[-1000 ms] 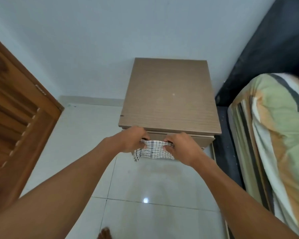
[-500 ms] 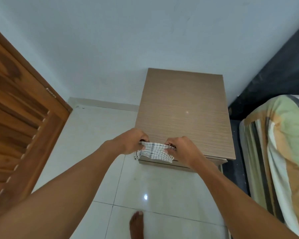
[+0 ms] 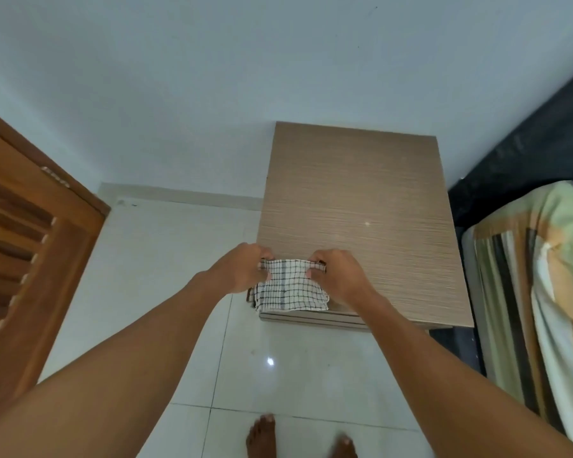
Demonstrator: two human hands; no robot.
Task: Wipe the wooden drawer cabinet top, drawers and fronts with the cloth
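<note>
A light wooden drawer cabinet (image 3: pixel 354 200) stands against the white wall, seen from above so its flat top fills most of what shows; a strip of drawer front (image 3: pixel 311 317) appears below the front edge. A white cloth with a black grid pattern (image 3: pixel 290 287) hangs over the front left part of the top. My left hand (image 3: pixel 245 271) pinches the cloth's upper left corner and my right hand (image 3: pixel 339 276) pinches its upper right corner, stretching it between them.
A brown louvred wooden door (image 3: pixel 24 259) stands at the left. A bed with a striped green and orange cover (image 3: pixel 543 292) lies close on the right, against a dark headboard (image 3: pixel 526 150). Glossy white floor tiles (image 3: pixel 166 259) lie in front, with my bare feet (image 3: pixel 262 436) below.
The view has come nearer and higher over the cabinet. Both hands have lifted the cloth from in front of the drawer up onto the front edge of the top.
</note>
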